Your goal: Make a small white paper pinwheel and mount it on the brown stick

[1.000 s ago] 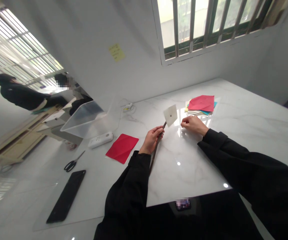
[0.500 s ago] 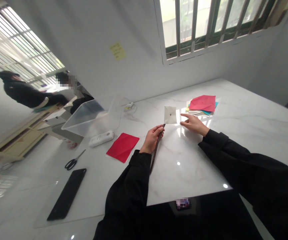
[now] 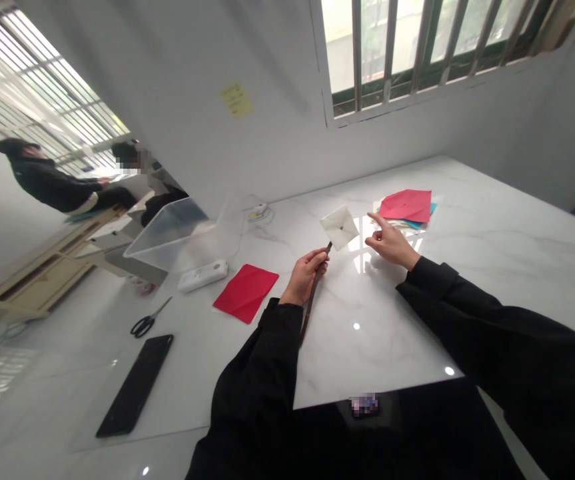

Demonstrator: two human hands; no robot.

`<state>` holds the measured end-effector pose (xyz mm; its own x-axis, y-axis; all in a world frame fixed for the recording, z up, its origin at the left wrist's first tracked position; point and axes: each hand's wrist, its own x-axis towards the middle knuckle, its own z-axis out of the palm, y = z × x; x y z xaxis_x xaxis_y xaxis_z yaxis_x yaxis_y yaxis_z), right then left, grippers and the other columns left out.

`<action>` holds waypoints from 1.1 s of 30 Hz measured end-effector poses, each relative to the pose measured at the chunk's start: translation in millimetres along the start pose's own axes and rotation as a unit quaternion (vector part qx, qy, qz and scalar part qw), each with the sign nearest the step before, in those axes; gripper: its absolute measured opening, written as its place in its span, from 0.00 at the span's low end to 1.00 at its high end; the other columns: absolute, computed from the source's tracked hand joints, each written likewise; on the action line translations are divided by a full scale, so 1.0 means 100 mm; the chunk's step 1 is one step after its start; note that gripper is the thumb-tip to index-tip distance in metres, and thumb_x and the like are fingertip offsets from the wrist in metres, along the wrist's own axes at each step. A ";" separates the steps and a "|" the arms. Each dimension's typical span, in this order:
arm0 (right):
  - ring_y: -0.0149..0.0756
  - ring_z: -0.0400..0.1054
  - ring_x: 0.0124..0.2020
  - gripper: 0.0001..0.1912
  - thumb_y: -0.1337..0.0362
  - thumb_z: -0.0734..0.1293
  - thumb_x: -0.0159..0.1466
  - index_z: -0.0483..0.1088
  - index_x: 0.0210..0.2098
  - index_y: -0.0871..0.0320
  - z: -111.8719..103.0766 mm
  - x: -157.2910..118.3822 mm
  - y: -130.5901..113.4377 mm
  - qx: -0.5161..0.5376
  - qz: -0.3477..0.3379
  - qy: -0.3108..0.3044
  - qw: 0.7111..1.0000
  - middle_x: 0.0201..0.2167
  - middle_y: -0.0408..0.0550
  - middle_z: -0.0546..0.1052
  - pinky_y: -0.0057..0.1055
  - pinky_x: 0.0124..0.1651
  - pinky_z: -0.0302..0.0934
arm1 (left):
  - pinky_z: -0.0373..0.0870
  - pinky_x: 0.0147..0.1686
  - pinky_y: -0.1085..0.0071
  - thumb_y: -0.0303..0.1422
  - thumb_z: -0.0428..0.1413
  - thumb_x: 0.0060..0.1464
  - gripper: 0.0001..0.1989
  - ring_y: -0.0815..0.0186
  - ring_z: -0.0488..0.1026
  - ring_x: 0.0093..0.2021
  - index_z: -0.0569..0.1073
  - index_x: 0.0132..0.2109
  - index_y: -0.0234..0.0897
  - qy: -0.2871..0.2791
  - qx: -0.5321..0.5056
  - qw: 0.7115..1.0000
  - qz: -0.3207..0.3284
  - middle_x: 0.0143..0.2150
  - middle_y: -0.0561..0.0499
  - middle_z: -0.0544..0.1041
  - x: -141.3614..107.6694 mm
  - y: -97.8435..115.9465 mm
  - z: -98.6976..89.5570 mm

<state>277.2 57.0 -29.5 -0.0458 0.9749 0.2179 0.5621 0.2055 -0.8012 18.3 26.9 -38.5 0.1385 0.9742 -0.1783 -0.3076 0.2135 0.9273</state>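
Observation:
My left hand [image 3: 305, 275] is closed around a thin dark brown stick [image 3: 310, 312], which slants up from the table. At the stick's upper end is a cream-white square of paper [image 3: 337, 225], tilted, with a small dark spot at its middle. How the paper is fixed to the stick is too small to tell. My right hand [image 3: 391, 244] is just right of the paper, apart from it, forefinger stretched out and thumb away from it, holding nothing. Behind that hand lies a stack of coloured paper [image 3: 406, 205], pink-red on top with blue, yellow and white below.
Red paper [image 3: 246, 293] lies left of my left arm. Beyond it are a white oblong device [image 3: 203, 276], black scissors [image 3: 143, 325], a long black flat object [image 3: 136, 387] and a clear plastic bin [image 3: 167, 230]. Two people [image 3: 50, 175] sit at the far left.
The white paper has turned at the stick's end and now stands askew. My right hand has drawn back slightly to the right, its thumb and forefinger wider apart. My left hand keeps its hold.

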 end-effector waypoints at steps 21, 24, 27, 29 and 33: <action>0.36 0.64 0.26 0.27 0.67 0.64 0.59 0.80 0.56 0.58 -0.09 0.00 0.04 -0.113 -0.044 -0.035 0.992 0.21 0.42 0.74 0.31 0.35 0.56 | 0.65 0.34 0.74 0.38 0.74 0.43 0.22 0.73 0.70 0.30 0.81 0.44 0.32 -0.021 0.028 0.999 0.002 0.34 0.50 0.78 -0.03 0.02 0.03; 0.37 0.65 0.26 0.14 0.66 0.65 0.59 0.84 0.30 0.56 -0.09 0.01 0.06 -0.155 -0.028 -0.136 0.978 0.20 0.46 0.75 0.32 0.34 0.54 | 0.65 0.33 0.75 0.38 0.74 0.43 0.23 0.74 0.70 0.30 0.81 0.45 0.32 -0.012 0.018 1.000 0.003 0.34 0.50 0.78 -0.03 0.01 0.02; 0.37 0.66 0.26 0.14 0.67 0.65 0.60 0.83 0.26 0.55 -0.07 0.02 0.08 -0.162 -0.019 -0.150 0.975 0.20 0.47 0.76 0.32 0.33 0.54 | 0.65 0.34 0.75 0.38 0.74 0.43 0.23 0.74 0.70 0.30 0.81 0.45 0.32 -0.009 0.014 1.000 0.001 0.34 0.50 0.78 -0.02 0.01 0.02; 0.37 0.67 0.27 0.13 0.66 0.65 0.60 0.83 0.28 0.55 -0.06 0.03 0.10 -0.160 -0.027 -0.134 0.978 0.23 0.47 0.78 0.32 0.34 0.54 | 0.66 0.34 0.74 0.37 0.74 0.44 0.22 0.74 0.70 0.30 0.81 0.45 0.31 -0.009 0.014 1.000 0.000 0.34 0.50 0.78 -0.02 0.01 0.02; 0.38 0.68 0.29 0.14 0.66 0.66 0.60 0.83 0.40 0.57 -0.04 0.03 0.14 -0.150 -0.032 -0.074 0.985 0.28 0.47 0.79 0.31 0.35 0.54 | 0.65 0.34 0.74 0.38 0.74 0.43 0.23 0.74 0.70 0.30 0.81 0.45 0.31 -0.007 0.018 1.000 0.001 0.34 0.50 0.78 -0.03 0.02 0.02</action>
<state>288.4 62.8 -37.3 -0.1969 0.9670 0.1614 0.7724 0.2544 -0.5820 19.6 24.5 -35.5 0.1505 0.9733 -0.1732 -0.2732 0.2093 0.9389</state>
